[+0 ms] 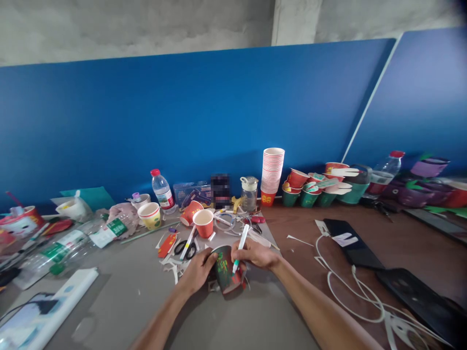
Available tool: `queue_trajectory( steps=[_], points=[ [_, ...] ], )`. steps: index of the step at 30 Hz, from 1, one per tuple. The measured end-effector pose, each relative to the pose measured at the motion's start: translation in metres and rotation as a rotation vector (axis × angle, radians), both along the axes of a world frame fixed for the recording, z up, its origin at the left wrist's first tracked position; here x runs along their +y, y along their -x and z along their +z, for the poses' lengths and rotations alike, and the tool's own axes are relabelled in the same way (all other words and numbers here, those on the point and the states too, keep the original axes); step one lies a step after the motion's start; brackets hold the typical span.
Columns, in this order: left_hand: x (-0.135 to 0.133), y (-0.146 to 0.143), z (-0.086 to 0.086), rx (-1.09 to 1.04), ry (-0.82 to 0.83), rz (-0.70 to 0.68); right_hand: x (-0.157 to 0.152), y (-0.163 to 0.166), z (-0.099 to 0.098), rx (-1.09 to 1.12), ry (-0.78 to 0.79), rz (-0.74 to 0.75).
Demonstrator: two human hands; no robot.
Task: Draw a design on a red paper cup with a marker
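My left hand [199,272] grips the side of a paper cup [224,270] that lies tilted above the grey table. The cup is mostly dark green, with some red and yellow print. In my right hand [251,253] is a white marker [243,238] with a green tip end, which points down at the cup's side. Whether the tip touches the surface I cannot tell. Just beyond my hands stands a red paper cup [203,223], with another red cup [190,213] lying on its side behind it. Black-handled scissors [188,248] and paper scraps [175,267] lie by my left hand.
A tall stack of paper cups [273,170] stands against the blue partition [146,116], near a glass jar [249,194] and a water bottle [163,192]. Decorated green cups [310,197] line the back right. Phones [352,243] and a white cable [332,287] lie to the right.
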State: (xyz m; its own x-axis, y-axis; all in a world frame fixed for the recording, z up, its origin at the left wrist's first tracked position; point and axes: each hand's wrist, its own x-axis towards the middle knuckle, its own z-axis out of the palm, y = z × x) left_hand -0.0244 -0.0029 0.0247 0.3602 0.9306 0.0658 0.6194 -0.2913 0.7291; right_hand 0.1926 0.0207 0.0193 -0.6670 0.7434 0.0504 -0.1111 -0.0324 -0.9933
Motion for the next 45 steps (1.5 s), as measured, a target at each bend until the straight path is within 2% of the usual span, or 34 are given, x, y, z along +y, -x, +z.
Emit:
queue_trajectory(
  steps=[2,6,10,15,20,24,28,32,36,40,45],
  points=[
    [0.0,0.0,0.0,0.004,-0.007,-0.004,0.001,-0.002,0.001,-0.012,0.005,0.017],
    [0.0,0.0,0.0,-0.015,-0.005,0.001,0.0,-0.002,0.002,0.007,-0.006,-0.076],
    [0.0,0.0,0.0,-0.012,-0.004,-0.017,-0.002,-0.003,0.004,-0.044,0.021,0.066],
    [-0.001,-0.001,0.003,-0.009,0.003,-0.004,-0.003,-0.004,0.006,-0.002,0.005,-0.026],
    [-0.001,-0.001,0.003,0.015,0.004,-0.005,-0.004,-0.004,0.009,-0.064,0.033,0.096],
    [-0.001,-0.001,0.003,-0.006,0.012,-0.007,-0.004,-0.004,0.009,-0.013,0.002,-0.03],
    [-0.001,-0.001,0.004,0.007,0.018,-0.006,-0.004,-0.004,0.01,-0.062,0.021,0.099],
    [-0.002,-0.001,0.004,0.013,0.014,0.004,-0.004,-0.003,0.01,-0.046,0.006,0.005],
    [-0.001,0.0,0.003,0.007,0.03,-0.01,-0.004,-0.003,0.011,-0.089,0.024,0.094],
    [0.0,0.0,0.001,0.001,0.027,-0.011,-0.005,-0.004,0.013,-0.059,0.01,0.02],
    [0.0,-0.001,0.002,-0.008,0.037,-0.01,-0.005,-0.003,0.014,-0.091,0.027,0.093]
  ],
)
